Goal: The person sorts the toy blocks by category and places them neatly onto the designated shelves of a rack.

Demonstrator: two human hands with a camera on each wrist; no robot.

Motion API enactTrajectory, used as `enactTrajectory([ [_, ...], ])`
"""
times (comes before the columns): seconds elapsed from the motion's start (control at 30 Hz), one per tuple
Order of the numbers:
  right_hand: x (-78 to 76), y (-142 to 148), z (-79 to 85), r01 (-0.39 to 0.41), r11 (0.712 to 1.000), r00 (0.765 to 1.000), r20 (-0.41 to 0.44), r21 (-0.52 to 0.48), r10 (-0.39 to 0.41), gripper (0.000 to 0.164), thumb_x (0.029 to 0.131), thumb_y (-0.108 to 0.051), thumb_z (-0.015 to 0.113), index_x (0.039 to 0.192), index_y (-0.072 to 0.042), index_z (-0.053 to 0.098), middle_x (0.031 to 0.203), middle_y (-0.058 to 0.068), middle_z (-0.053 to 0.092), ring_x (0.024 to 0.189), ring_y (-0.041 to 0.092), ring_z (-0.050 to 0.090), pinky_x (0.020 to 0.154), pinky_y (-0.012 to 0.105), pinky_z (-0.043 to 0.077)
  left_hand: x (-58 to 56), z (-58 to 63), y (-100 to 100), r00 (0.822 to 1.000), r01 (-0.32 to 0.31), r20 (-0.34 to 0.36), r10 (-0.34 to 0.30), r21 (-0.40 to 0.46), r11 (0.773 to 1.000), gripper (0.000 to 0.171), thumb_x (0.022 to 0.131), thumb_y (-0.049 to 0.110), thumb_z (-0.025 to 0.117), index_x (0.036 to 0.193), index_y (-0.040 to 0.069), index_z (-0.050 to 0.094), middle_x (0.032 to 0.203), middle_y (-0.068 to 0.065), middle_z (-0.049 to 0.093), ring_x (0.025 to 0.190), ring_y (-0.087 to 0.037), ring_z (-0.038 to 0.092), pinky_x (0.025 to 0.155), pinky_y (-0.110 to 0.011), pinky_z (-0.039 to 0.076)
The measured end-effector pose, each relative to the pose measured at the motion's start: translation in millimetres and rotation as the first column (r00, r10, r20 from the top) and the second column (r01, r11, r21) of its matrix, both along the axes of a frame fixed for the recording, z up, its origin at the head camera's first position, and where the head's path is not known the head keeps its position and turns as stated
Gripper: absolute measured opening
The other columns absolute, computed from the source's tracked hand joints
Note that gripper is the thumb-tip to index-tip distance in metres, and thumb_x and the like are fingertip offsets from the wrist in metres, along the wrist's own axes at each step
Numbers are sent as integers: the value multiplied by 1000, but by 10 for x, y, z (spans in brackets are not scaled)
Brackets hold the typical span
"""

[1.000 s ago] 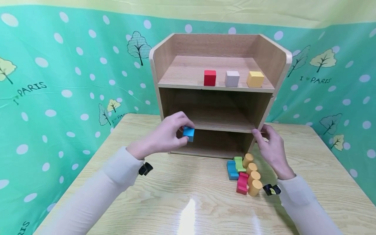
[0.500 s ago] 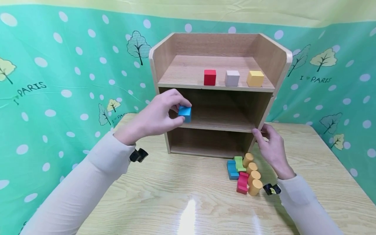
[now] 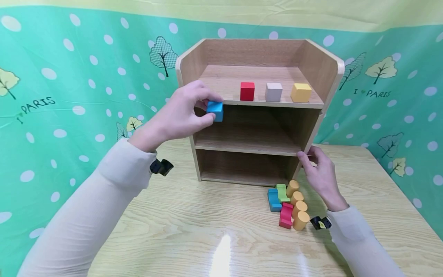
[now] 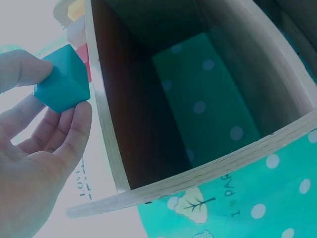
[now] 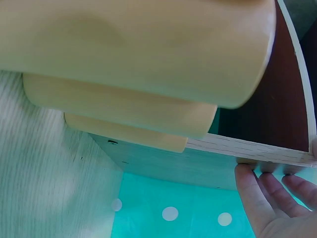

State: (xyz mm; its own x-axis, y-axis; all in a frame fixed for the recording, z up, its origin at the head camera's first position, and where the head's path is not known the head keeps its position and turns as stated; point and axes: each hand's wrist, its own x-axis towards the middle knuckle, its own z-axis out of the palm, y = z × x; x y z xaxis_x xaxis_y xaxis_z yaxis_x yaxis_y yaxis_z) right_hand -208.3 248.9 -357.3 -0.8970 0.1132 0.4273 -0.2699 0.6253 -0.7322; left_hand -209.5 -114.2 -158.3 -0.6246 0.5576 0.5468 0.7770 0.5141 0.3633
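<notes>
My left hand (image 3: pixel 188 109) pinches a blue cube (image 3: pixel 215 111) between thumb and fingers, at the left end of the top board's front edge. In the left wrist view the cube (image 4: pixel 63 79) stands close beside that edge, with fingertips under it. A wooden shelf unit (image 3: pixel 247 147) with three levels stands on the table. On its top level sit a red cube (image 3: pixel 247 91), a white cube (image 3: pixel 273 92) and a yellow cube (image 3: pixel 300 92) in a row. My right hand (image 3: pixel 322 177) holds the unit's right side wall, fingers on its outer face, thumb at the front edge.
Before the unit's right corner several yellow cylinders (image 3: pixel 301 221) stand in a line. Beside them lie a blue notched block (image 3: pixel 274 200), a green one (image 3: pixel 282 193) and a red one (image 3: pixel 285 216). A patterned green cloth (image 3: pixel 86 77) hangs behind the table (image 3: pixel 180 231).
My left hand has lifted the blue cube from the lower level's height, past the middle level, up to the top board's edge. My right hand stays in place on the side wall.
</notes>
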Motion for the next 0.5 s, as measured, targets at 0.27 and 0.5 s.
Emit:
enactTrajectory([
  [0.27,-7,1,6,1,1000,1000,-10,6,-1,54,95,-43,53,134,-5,49,121,16,57,108,33,57,78,26,53,-94,119,56,999,-29,31,28,19,999,27,86,3,62,113,-1,65,103,-9,52,92,-16,54,88,-28,50],
  [0.5,-6,-4,3,0,1000,1000,-4,2,0,55,95,-43,53,135,-5,48,122,16,57,108,33,57,80,37,55,-211,182,103,990,-90,109,88,8,996,32,88,4,59,120,0,63,110,-10,51,96,-18,54,88,-29,51],
])
